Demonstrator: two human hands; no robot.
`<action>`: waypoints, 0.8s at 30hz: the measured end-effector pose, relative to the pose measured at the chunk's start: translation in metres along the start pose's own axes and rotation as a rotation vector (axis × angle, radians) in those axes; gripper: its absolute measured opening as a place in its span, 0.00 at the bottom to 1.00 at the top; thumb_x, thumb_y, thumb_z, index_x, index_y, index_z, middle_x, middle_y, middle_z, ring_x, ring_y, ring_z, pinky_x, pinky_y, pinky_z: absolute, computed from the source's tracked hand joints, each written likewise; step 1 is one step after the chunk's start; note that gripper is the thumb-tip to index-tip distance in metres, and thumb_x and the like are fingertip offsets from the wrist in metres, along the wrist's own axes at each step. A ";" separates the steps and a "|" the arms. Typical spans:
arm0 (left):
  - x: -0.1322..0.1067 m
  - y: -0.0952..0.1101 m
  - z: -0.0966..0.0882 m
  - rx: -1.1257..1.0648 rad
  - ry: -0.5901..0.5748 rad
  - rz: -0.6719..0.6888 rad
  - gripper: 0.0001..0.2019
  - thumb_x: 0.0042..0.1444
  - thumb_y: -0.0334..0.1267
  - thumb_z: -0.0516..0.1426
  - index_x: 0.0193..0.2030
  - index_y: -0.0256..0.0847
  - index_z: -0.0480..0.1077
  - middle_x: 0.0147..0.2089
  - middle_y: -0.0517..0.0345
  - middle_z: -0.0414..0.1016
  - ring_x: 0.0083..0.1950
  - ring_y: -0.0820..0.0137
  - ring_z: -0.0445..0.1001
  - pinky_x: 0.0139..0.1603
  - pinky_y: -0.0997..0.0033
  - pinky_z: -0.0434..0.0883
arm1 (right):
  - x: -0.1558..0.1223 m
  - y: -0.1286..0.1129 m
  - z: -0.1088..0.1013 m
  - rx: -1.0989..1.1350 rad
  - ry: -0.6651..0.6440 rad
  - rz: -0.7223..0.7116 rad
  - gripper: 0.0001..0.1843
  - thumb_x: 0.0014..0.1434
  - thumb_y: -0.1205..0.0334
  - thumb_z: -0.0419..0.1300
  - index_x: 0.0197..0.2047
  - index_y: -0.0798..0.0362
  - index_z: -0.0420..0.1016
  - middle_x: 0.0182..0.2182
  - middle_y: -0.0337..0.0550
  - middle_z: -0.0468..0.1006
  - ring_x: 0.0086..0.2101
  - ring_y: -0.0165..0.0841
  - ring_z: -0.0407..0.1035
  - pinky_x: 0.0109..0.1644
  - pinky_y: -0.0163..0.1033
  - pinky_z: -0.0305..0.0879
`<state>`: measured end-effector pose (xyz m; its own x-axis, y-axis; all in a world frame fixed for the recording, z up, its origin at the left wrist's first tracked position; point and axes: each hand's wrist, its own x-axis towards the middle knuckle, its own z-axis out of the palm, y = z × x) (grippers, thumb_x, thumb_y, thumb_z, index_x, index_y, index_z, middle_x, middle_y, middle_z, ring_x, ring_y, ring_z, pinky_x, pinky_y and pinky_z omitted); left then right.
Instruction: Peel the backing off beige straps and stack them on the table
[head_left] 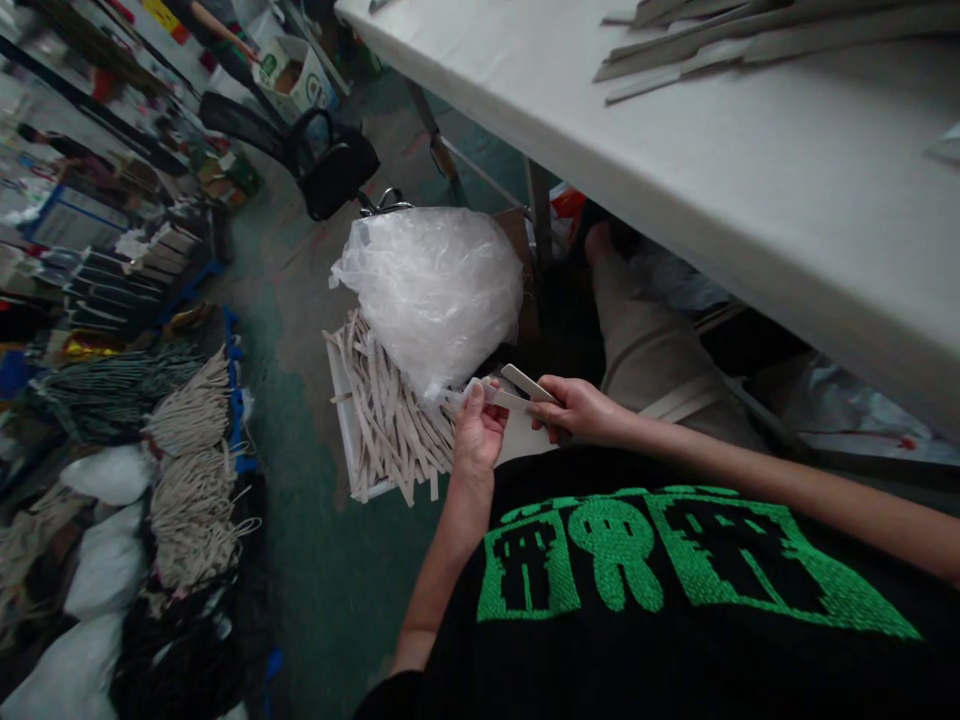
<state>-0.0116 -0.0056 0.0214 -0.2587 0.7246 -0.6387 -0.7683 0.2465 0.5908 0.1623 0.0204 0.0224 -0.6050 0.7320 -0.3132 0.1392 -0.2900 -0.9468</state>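
Note:
Above my lap, my right hand (574, 408) is closed on a flat, pale beige strip (527, 382), which looks folded, with one end sticking up past the fingers. My left hand (478, 428) pinches a piece of clear plastic (454, 397) at the strip's other end. Whether the strip is inside that plastic or only against it I cannot tell. Just beyond my left hand lies a big heap of clear plastic bags (442, 290). It partly covers a white-sided box (343, 425) full of loose beige strips (390, 410).
A white table (675, 170) stands at the upper right with more beige strips (750, 45) on it. A black chair (330, 165) is farther off. Bundles of cord (191, 490) and white sacks (105, 570) line the left floor. Another person's arm (221, 28) reaches toward a box (296, 80).

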 end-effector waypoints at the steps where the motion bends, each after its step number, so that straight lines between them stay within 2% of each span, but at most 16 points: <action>1: 0.001 -0.001 -0.001 0.006 -0.008 0.000 0.13 0.46 0.39 0.71 0.33 0.38 0.74 0.34 0.59 0.81 0.34 0.75 0.77 0.40 0.75 0.71 | 0.001 -0.001 0.000 -0.022 0.018 0.000 0.14 0.62 0.51 0.61 0.35 0.51 0.64 0.28 0.39 0.77 0.20 0.27 0.70 0.20 0.30 0.63; 7: -0.001 -0.015 -0.005 0.070 -0.070 0.051 0.20 0.35 0.43 0.75 0.32 0.37 0.75 0.35 0.58 0.80 0.33 0.74 0.77 0.38 0.73 0.72 | 0.012 0.000 0.002 -0.172 0.086 -0.055 0.17 0.63 0.45 0.58 0.34 0.51 0.63 0.27 0.39 0.76 0.21 0.29 0.70 0.21 0.31 0.62; 11: 0.002 -0.025 -0.007 0.138 -0.183 0.101 0.20 0.39 0.47 0.73 0.30 0.36 0.75 0.30 0.58 0.78 0.29 0.74 0.74 0.33 0.74 0.71 | 0.023 -0.004 0.003 -0.168 0.036 -0.043 0.25 0.60 0.36 0.57 0.33 0.51 0.62 0.27 0.40 0.75 0.20 0.31 0.70 0.20 0.33 0.62; 13: 0.007 -0.020 -0.010 0.102 -0.147 0.148 0.19 0.39 0.47 0.74 0.30 0.36 0.76 0.29 0.59 0.78 0.28 0.75 0.74 0.32 0.75 0.70 | 0.020 -0.008 -0.003 -0.138 -0.069 0.004 0.26 0.57 0.34 0.58 0.35 0.51 0.63 0.28 0.40 0.76 0.21 0.31 0.71 0.21 0.33 0.63; 15: 0.010 -0.009 -0.015 0.004 -0.042 0.204 0.20 0.34 0.45 0.75 0.29 0.37 0.76 0.29 0.60 0.78 0.29 0.76 0.74 0.32 0.77 0.70 | 0.010 -0.012 -0.013 -0.163 -0.160 0.054 0.26 0.57 0.35 0.58 0.35 0.51 0.64 0.27 0.39 0.76 0.21 0.30 0.70 0.21 0.32 0.63; 18: 0.008 0.005 -0.020 -0.088 0.039 0.218 0.22 0.28 0.43 0.77 0.29 0.38 0.76 0.29 0.60 0.78 0.28 0.77 0.74 0.31 0.78 0.70 | -0.006 -0.018 -0.024 -0.273 -0.161 0.114 0.26 0.60 0.34 0.55 0.32 0.51 0.64 0.23 0.38 0.75 0.19 0.28 0.67 0.20 0.30 0.58; 22: -0.004 -0.003 -0.011 -0.046 -0.036 0.122 0.20 0.31 0.43 0.76 0.28 0.37 0.76 0.29 0.59 0.78 0.29 0.75 0.74 0.33 0.76 0.72 | -0.002 -0.026 -0.018 -0.391 -0.110 0.067 0.28 0.63 0.33 0.51 0.30 0.51 0.64 0.21 0.38 0.73 0.17 0.28 0.66 0.19 0.31 0.56; 24: -0.010 -0.009 -0.003 0.011 -0.085 0.142 0.20 0.32 0.45 0.76 0.28 0.37 0.77 0.29 0.58 0.77 0.30 0.74 0.74 0.34 0.75 0.71 | 0.003 -0.031 -0.012 -0.413 -0.102 0.002 0.29 0.63 0.33 0.51 0.29 0.51 0.65 0.22 0.38 0.73 0.18 0.28 0.66 0.21 0.31 0.58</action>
<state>-0.0041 -0.0172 0.0207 -0.3133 0.8045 -0.5046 -0.7212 0.1442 0.6775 0.1658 0.0389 0.0503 -0.6762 0.6609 -0.3254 0.4301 -0.0044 -0.9028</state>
